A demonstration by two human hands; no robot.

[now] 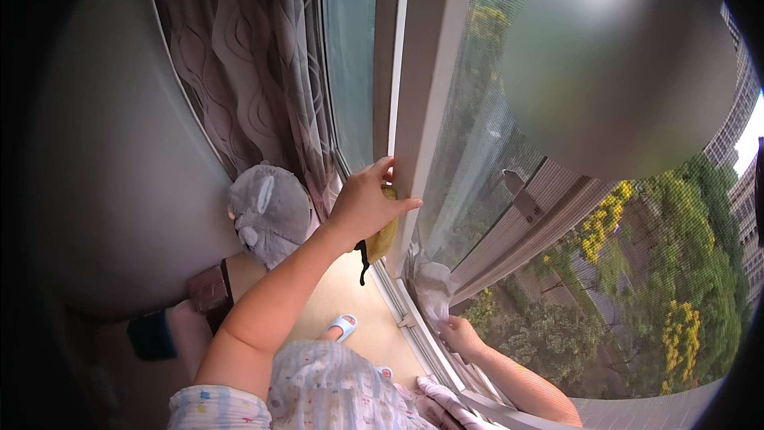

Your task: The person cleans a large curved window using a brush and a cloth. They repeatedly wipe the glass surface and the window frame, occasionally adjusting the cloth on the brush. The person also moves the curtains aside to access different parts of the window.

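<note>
My left hand (365, 202) reaches across to the upright edge of a pale window sash frame (425, 101). Its thumb and fingers grip that edge. A yellow object with a black strap (382, 237), partly hidden by the hand, shows just beneath the palm; I cannot tell whether it is held or hanging. Lower on the right, my right hand (462, 339) pinches the lower end of a crumpled whitish cloth (433, 283). The cloth lies against the foot of the sash, beside the window track (397, 310).
A patterned curtain (239, 60) hangs on the left above a grey plush toy (271, 209). An insect screen (477, 131) spans the right side, with trees (674, 239) outside. A window handle (520, 194) shows there. A slippered foot (342, 328) is on the floor. A blurred patch covers the upper right.
</note>
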